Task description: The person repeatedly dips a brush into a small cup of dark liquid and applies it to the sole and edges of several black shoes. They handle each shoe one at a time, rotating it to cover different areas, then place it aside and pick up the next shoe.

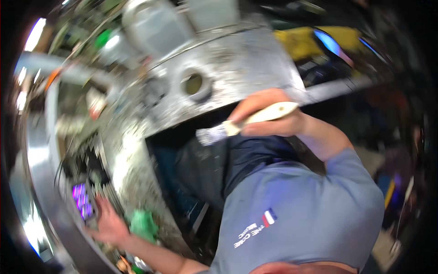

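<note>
My right hand [273, 114] is closed around the pale wooden handle of a paintbrush [212, 135]. Its light bristles point left, above my lap and apart from the bench. Down at the left, my left hand [108, 222] reaches out with fingers spread, holding nothing I can see. Its fingertips are beside a small dark device with a glowing purple display [82, 201]; whether they touch it I cannot tell. Next to that wrist lies a crumpled green cloth or bag [144, 224].
A stained metal workbench [237, 59] spans the front and left. On it sits a round metal ring or cup [195, 86]. Translucent plastic jugs [157, 28] stand at the back. A yellow item [296, 43] lies at the far right, and a metal rail [43, 178] curves along the left.
</note>
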Tool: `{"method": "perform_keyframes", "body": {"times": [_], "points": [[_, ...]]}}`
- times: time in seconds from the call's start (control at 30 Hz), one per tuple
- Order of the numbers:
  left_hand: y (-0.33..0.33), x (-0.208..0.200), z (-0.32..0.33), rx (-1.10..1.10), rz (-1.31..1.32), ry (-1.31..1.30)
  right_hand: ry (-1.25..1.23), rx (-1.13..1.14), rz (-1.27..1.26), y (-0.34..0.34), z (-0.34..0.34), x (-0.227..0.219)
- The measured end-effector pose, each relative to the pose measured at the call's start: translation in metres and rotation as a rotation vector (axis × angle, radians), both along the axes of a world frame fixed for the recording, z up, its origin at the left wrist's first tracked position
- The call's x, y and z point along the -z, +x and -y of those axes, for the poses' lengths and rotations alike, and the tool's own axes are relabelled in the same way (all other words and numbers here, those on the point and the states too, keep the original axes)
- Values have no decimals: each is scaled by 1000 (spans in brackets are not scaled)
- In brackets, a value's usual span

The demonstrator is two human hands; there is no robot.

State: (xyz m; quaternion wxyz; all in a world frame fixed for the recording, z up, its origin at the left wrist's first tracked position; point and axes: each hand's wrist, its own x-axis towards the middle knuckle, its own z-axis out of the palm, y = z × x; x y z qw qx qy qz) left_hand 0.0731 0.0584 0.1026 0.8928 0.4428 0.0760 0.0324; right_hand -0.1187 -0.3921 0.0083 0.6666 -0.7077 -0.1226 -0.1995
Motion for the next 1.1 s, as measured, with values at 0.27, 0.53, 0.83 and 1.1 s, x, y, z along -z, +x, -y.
{"method": "perform_keyframes", "body": {"times": [0.27, 0.53, 0.83, 1.1], "points": [[-66, 129, 52, 395, 117, 503, -538, 704, -9, -83, 89, 38], [-121, 186, 122, 701, 155, 793, -1181, 1375, -814, -143, 150, 93], [-129, 187, 140, 780, 209, 771, -1135, 1353, -1055, -120, 182, 116], [-134, 195, 119, 724, 83, 721, -840, 1693, -545, -200, 248, 25]]}}
